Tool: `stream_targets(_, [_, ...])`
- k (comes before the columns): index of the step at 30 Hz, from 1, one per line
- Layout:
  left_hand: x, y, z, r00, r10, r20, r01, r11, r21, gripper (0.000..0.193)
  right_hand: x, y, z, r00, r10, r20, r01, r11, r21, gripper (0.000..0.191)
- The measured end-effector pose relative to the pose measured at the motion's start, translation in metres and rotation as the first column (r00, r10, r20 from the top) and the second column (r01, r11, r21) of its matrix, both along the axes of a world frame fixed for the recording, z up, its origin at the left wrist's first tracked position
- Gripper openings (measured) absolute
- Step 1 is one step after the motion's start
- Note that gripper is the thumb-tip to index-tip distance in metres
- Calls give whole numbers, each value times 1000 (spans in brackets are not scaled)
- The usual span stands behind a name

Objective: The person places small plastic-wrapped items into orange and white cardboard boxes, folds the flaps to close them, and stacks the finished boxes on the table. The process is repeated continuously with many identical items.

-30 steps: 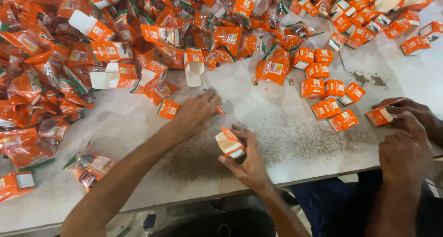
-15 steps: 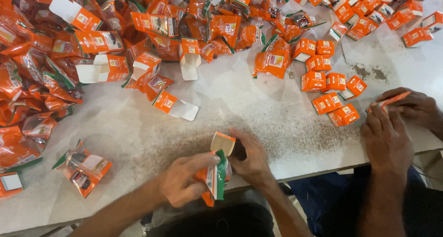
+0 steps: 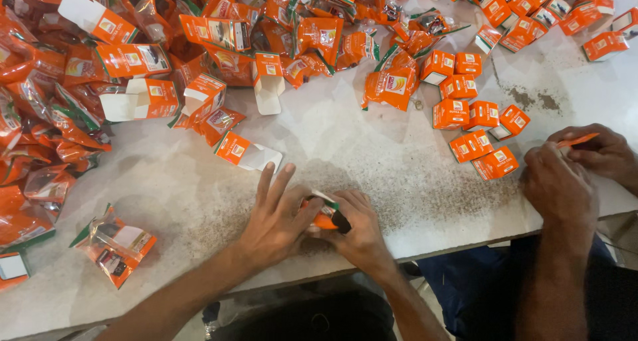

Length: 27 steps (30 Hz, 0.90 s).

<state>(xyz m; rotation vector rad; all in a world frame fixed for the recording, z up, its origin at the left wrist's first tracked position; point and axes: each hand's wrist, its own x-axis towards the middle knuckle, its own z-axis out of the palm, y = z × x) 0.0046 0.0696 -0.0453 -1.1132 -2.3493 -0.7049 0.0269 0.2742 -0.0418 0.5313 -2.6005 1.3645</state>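
**Both hands closed on a small orange carton at the bench's near edge**

Head view: the person's left hand and right hand meet low in the middle of the pale, speckled bench. Between them sits a small orange carton with a dark end. The left fingers are partly spread, the thumb pressing on the carton, and the right fingers curl tightly round its other side, so both hands hold it. The carton is just above the bench surface, close to the near edge.

At 11 o'clock from the hands, near them, lies an open orange box with its white flap out. Farther towards 10 and 11 o'clock a deep heap of orange sachets and half-folded boxes covers the bench's left and far parts. At 9 o'clock, well apart from the hands, a single clear-fronted orange sachet lies alone near the bench's front.

At 2 o'clock a loose group of closed orange boxes lies in short rows, some touching. More closed boxes run along the far right of the bench.

At 3 o'clock a co-worker's hands rest at the bench's right edge, pinching a thin orange piece between them. Whether it is a flat carton or a flap I cannot tell.
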Motion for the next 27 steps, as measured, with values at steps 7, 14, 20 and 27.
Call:
stream_targets(7, [7, 27, 2, 879, 218, 425, -308, 938, 158, 30, 2, 0, -2, 999, -4, -43, 5, 1000, 25, 63])
stream_targets(14, [-9, 20, -14, 562, -42, 826, -393, 866, 311, 28, 11, -2, -23, 993, -77, -86, 66, 990, -126, 71])
stream_targets(20, [-13, 24, -15, 508, -70, 858, -403, 862, 308, 10, 12, -2, -15, 969, -38, -246, 43, 999, 16, 59])
stream_targets(27, [-31, -14, 8, 9, -614, 789, -279, 757, 592, 34, 9, -6, -1, 957, 24, -288, 14, 991, 129, 53])
